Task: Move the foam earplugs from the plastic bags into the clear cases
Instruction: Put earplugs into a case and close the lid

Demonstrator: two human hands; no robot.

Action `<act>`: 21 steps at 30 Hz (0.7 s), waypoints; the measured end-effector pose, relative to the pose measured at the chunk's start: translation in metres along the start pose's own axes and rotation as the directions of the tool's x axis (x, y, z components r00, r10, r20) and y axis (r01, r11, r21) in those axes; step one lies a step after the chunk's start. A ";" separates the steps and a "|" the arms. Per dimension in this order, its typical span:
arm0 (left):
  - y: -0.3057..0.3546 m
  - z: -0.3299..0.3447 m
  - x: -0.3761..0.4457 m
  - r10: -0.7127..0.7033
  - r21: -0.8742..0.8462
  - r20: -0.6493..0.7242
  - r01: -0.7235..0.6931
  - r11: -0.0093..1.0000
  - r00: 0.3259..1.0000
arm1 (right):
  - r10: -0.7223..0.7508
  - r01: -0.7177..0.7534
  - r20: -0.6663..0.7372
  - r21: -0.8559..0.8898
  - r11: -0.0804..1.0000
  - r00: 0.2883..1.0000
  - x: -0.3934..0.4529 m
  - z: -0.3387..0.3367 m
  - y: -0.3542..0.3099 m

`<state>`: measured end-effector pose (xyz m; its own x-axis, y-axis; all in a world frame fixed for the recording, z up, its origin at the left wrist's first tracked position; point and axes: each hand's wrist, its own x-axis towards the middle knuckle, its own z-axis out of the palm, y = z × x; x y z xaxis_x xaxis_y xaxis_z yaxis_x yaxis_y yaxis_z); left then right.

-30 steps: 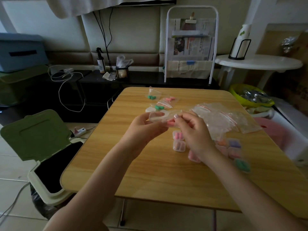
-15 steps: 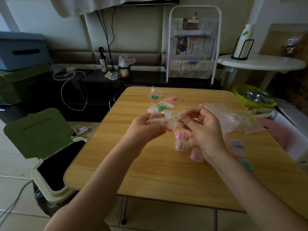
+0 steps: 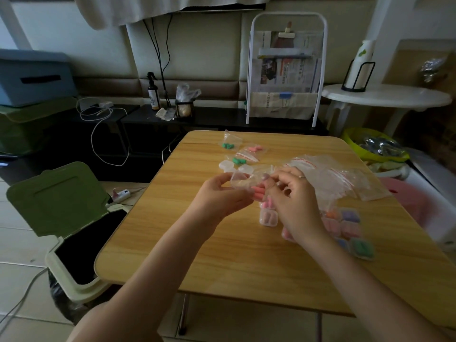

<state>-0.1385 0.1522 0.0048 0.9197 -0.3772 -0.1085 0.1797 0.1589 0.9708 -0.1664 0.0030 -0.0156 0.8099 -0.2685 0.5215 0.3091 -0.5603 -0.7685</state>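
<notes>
Leftmost, a green plastic bin with its hinged lid raised (image 3: 59, 198) stands on the tiled floor beside the light wooden table with rounded corners (image 3: 246, 255). Over the table's middle, the left hand (image 3: 219, 196) curls its thumb and fingers round a small clear plastic zip bag (image 3: 243, 180), held just above the tabletop. Salmon-pink foam earplugs (image 3: 257, 192) sit at the bag's lower end, between the two hands. The right hand (image 3: 293, 198) meets the bag from the other side, its fingertips pinching the bag's edge; a thin ring shows on one finger.

Beyond the hands, toward the far edge, lie a clear bag with green earplugs (image 3: 228, 145), a clear bag with pink earplugs (image 3: 254, 149) and another bag of green earplugs (image 3: 238, 160), with two empty clear plastic cases (image 3: 228, 165) just beside them. Directly under the hands a small clear case holding pink earplugs (image 3: 268, 217) rests on the wood.

Further right, a loose heap of emptied clear zip bags with red seal lines (image 3: 333, 176) spreads across the table. Near the right edge, a cluster of filled clear cases (image 3: 349, 227) holds orange, purple and pink plugs, with a green-filled case (image 3: 363, 248) nearest the person.
</notes>
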 end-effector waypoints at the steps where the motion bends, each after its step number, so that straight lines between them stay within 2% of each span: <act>1: 0.000 0.000 0.000 -0.003 -0.003 -0.013 0.003 1.000 1.000 | 0.030 -0.030 0.013 0.055 0.998 0.999 0.000 0.000 0.000; 4: 0.002 -0.004 0.000 -0.026 -0.006 -0.025 0.026 1.000 0.999 | 0.198 -0.221 0.109 0.282 0.933 0.974 0.001 -0.006 -0.007; 7: 0.003 -0.010 0.002 -0.049 -0.019 0.017 0.049 0.999 0.999 | 0.212 -0.296 0.290 0.288 0.911 0.933 0.008 -0.012 -0.006; 9: 0.004 -0.012 0.003 -0.063 -0.046 0.084 0.067 0.997 0.994 | 0.215 -0.363 0.440 0.286 0.887 0.872 0.011 -0.017 -0.006; 12: 0.008 -0.013 0.003 -0.109 -0.142 0.119 0.125 0.982 0.987 | 0.143 -0.290 0.531 0.203 0.935 0.835 0.013 -0.021 -0.002; 15: 0.009 -0.013 0.004 -0.164 -0.192 0.121 0.186 0.964 0.979 | 0.095 -0.195 0.533 0.133 0.972 0.841 0.011 -0.020 -0.001; 21: 0.002 -0.012 0.002 -0.202 -0.005 0.203 0.208 0.978 0.958 | 0.057 -0.073 0.528 0.008 0.997 0.847 0.006 -0.017 -0.006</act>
<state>-0.1325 0.1625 0.0044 0.7741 -0.5785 -0.2571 0.3688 0.0820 0.9259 -0.1716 -0.0090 -0.0013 0.9672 0.1544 0.2017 0.2534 -0.5331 -0.8072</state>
